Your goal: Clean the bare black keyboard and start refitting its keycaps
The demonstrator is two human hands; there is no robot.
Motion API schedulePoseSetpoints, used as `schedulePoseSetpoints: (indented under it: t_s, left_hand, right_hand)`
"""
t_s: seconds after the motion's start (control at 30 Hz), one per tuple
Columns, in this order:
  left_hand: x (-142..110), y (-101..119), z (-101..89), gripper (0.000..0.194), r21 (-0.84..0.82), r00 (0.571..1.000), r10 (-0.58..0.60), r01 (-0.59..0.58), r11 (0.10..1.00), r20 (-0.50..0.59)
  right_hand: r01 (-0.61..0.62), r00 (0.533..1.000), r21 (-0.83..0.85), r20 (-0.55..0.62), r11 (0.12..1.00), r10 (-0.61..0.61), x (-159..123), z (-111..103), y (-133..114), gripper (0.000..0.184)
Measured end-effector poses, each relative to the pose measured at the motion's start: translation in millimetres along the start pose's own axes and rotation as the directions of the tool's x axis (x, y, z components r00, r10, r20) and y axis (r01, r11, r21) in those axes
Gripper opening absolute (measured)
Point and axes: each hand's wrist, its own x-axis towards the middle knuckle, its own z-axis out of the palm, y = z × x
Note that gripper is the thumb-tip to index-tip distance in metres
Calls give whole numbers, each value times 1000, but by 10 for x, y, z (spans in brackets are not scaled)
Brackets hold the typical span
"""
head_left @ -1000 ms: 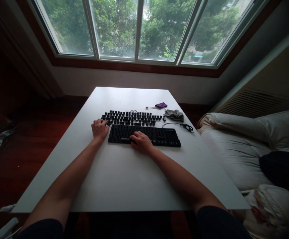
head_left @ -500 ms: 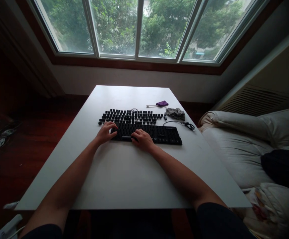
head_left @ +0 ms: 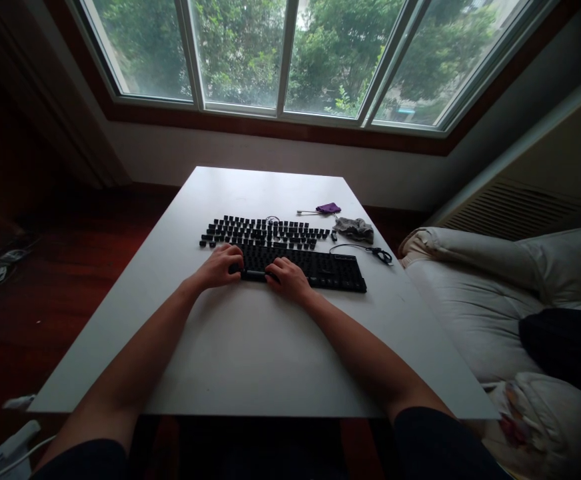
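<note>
"What moved?"
"The left hand (head_left: 220, 267) came right, onto the keyboard's (head_left: 323, 268) left end, fingers curled, pinch unclear; the right hand (head_left: 290, 279) bends over its front edge, grip unclear."
"Handling?"
"Likely stiff, fairly light; best held by its ends."

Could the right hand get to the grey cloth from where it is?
Probably yes. The right hand would have to pass over part of the black keyboard and maybe the cable, but both lie low, and nothing tall blocks the cloth.

Table (head_left: 230, 347) smooth, glossy white; keyboard (head_left: 315, 268) matt black.
</note>
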Motion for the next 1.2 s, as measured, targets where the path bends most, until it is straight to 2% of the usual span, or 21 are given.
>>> schedulePoseSetpoints:
  t_s: [0.9, 1.2]
  left_hand:
    - [-19, -106, -6, 11, -43, 999, 23, -22, 999, 40]
    - [-17, -64, -60, 10, 21, 999, 9, -10, 1000, 49]
  right_hand:
    - [10, 1000, 1, -6, 1000, -10, -4, 23, 18, 13]
    - [6, 1000, -5, -4, 1000, -6, -1, 21, 12, 13]
